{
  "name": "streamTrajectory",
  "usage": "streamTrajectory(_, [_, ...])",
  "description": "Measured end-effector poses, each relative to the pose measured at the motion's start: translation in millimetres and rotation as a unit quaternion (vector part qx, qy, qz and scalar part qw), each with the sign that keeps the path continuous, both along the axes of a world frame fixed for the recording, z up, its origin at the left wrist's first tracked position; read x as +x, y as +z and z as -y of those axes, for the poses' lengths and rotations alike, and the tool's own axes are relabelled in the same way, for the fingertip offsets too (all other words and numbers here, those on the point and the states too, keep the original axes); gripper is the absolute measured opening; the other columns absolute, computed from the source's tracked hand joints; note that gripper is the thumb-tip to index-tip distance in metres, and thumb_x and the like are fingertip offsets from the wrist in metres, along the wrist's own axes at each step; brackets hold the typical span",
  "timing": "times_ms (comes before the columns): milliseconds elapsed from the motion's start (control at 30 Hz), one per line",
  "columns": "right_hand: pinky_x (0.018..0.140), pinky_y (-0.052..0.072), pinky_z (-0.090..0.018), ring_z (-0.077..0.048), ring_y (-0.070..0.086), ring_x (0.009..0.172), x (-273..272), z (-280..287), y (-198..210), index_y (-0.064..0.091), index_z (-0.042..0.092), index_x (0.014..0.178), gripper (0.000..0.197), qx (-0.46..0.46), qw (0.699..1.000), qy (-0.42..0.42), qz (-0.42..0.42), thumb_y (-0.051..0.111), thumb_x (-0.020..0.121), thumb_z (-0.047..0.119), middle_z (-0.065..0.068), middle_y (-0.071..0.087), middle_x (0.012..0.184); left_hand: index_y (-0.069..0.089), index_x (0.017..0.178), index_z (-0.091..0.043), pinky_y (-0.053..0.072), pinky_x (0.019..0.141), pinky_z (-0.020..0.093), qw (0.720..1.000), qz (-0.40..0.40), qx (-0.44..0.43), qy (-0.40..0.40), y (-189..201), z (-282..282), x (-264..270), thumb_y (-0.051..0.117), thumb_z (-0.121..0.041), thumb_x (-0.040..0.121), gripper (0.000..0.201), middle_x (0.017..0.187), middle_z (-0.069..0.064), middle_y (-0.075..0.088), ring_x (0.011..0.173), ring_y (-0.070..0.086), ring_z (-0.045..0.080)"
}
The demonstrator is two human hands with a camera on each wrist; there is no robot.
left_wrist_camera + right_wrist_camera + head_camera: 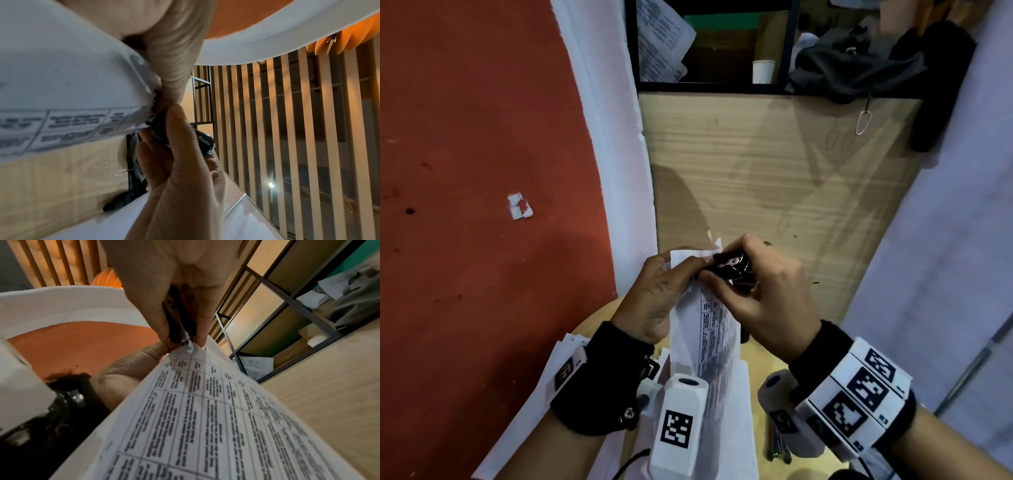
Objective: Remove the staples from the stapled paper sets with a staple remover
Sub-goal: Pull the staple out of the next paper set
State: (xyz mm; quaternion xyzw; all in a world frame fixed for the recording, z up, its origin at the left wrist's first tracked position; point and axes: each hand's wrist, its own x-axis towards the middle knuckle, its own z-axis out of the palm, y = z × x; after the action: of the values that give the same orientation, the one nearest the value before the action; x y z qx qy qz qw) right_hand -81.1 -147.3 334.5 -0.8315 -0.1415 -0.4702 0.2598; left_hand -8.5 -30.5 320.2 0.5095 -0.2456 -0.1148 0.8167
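A stapled paper set point(709, 329) printed with a table is held up over the desk, also filling the right wrist view as the paper set point(205, 418) and the left wrist view as the paper set point(61, 97). My left hand point(664, 284) pinches its top corner. My right hand point(760, 291) grips a black staple remover point(732, 267), whose jaws bite on that torn corner. The remover point(176, 321) sits between thumb and fingers. The staple itself is hidden.
More loose sheets point(530, 411) lie on the round wooden table point(599, 315) under my wrists. A stapler point(777, 445) lies at the lower right. A wooden cabinet point(774, 171) stands ahead, with a white cup point(763, 71) and dark cloth point(856, 68) on its shelf.
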Motion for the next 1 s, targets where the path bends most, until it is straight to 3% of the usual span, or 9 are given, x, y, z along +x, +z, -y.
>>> streamTrajectory(67, [0.056, 0.043, -0.026, -0.012, 0.055, 0.066, -0.1, 0.1, 0.0, 0.058, 0.006, 0.081, 0.028, -0.016, 1.000, -0.008, -0.003, 0.066, 0.077, 0.033, 0.001, 0.064, 0.070, 0.065, 0.095, 0.003, 0.041, 0.083, 0.039, 1.000, -0.001, -0.006, 0.000, -1.2, 0.5, 0.7, 0.073, -0.020, 0.066, 0.038, 0.092, 0.021, 0.059, 0.089, 0.054, 0.030])
streamTrajectory(133, [0.057, 0.042, -0.026, -0.013, 0.054, 0.067, -0.7, 1.5, 0.2, 0.058, 0.006, 0.082, 0.031, -0.028, 1.000, -0.005, -0.008, 0.062, 0.077, 0.036, 0.000, 0.064, 0.071, 0.064, 0.095, 0.004, 0.041, 0.082, 0.038, 1.000, -0.004, 0.000, -0.008, -2.9, 0.2, 2.5, 0.068, -0.015, 0.073, 0.030, 0.090, 0.021, 0.059, 0.088, 0.054, 0.030])
streamTrajectory(267, [0.059, 0.044, -0.023, -0.012, 0.057, 0.065, -2.8, 4.2, 1.4, 0.060, 0.005, 0.084, 0.027, -0.012, 0.999, 0.026, -0.031, 0.067, 0.076, 0.030, 0.000, 0.066, 0.074, 0.072, 0.077, -0.007, 0.048, 0.076, 0.031, 1.000, 0.011, 0.009, -0.025, -2.3, -0.6, 2.5, 0.064, -0.010, 0.075, 0.009, 0.081, 0.014, 0.066, 0.081, 0.061, 0.024])
streamTrajectory(333, [0.059, 0.044, -0.018, -0.011, 0.058, 0.067, -3.4, 4.9, 2.3, 0.060, 0.004, 0.085, 0.025, -0.002, 0.998, 0.039, -0.040, 0.069, 0.075, 0.025, 0.001, 0.067, 0.075, 0.073, 0.070, -0.010, 0.049, 0.072, 0.028, 0.999, 0.021, 0.008, -0.032, -1.1, 0.0, 2.4, 0.066, -0.004, 0.075, 0.010, 0.075, 0.011, 0.066, 0.074, 0.062, 0.020])
streamTrajectory(433, [0.060, 0.045, -0.019, -0.011, 0.059, 0.068, -4.1, 6.8, 3.8, 0.060, 0.004, 0.087, 0.026, 0.007, 0.997, 0.055, -0.050, 0.070, 0.074, 0.024, 0.002, 0.067, 0.076, 0.073, 0.066, -0.008, 0.052, 0.065, 0.020, 0.999, 0.032, -0.005, -0.039, 0.4, -0.2, 2.1, 0.062, -0.005, 0.075, 0.014, 0.069, 0.005, 0.069, 0.066, 0.065, 0.014])
streamTrajectory(600, [0.061, 0.046, -0.027, -0.013, 0.061, 0.067, -4.2, 10.5, 6.2, 0.059, 0.003, 0.089, 0.028, 0.010, 0.995, 0.076, -0.068, 0.070, 0.075, 0.025, -0.002, 0.068, 0.077, 0.073, 0.069, -0.008, 0.053, 0.062, 0.019, 0.998, 0.035, 0.000, -0.045, -0.5, -1.7, 4.5, 0.070, -0.005, 0.071, 0.005, 0.070, 0.005, 0.069, 0.065, 0.066, 0.013])
streamTrajectory(700, [0.062, 0.047, -0.029, -0.014, 0.062, 0.069, -4.8, 12.2, 6.7, 0.059, 0.002, 0.089, 0.028, 0.005, 0.994, 0.091, -0.066, 0.070, 0.076, 0.024, -0.002, 0.068, 0.079, 0.070, 0.079, -0.004, 0.054, 0.064, 0.023, 0.998, 0.019, 0.001, -0.053, -1.2, -4.2, 6.1, 0.064, -0.008, 0.074, 0.009, 0.075, 0.009, 0.069, 0.068, 0.066, 0.017])
streamTrajectory(833, [0.062, 0.047, -0.025, -0.011, 0.061, 0.071, -3.6, 11.4, 7.4, 0.059, 0.002, 0.089, 0.026, -0.001, 0.995, 0.087, -0.057, 0.071, 0.076, 0.021, 0.000, 0.068, 0.079, 0.070, 0.082, -0.005, 0.053, 0.071, 0.026, 0.999, 0.038, 0.011, -0.023, -1.3, -5.8, 4.4, 0.071, -0.010, 0.075, 0.009, 0.078, 0.009, 0.070, 0.075, 0.065, 0.019])
streamTrajectory(1000, [0.058, 0.052, -0.032, -0.012, 0.064, 0.072, -5.4, 10.1, 12.3, 0.060, 0.007, 0.092, 0.026, 0.006, 0.996, 0.069, -0.052, 0.068, 0.078, 0.026, 0.002, 0.066, 0.079, 0.067, 0.082, -0.001, 0.051, 0.070, 0.025, 0.997, 0.070, 0.032, 0.022, -3.6, -7.8, 8.5, 0.069, -0.008, 0.080, 0.008, 0.082, 0.012, 0.066, 0.078, 0.061, 0.021])
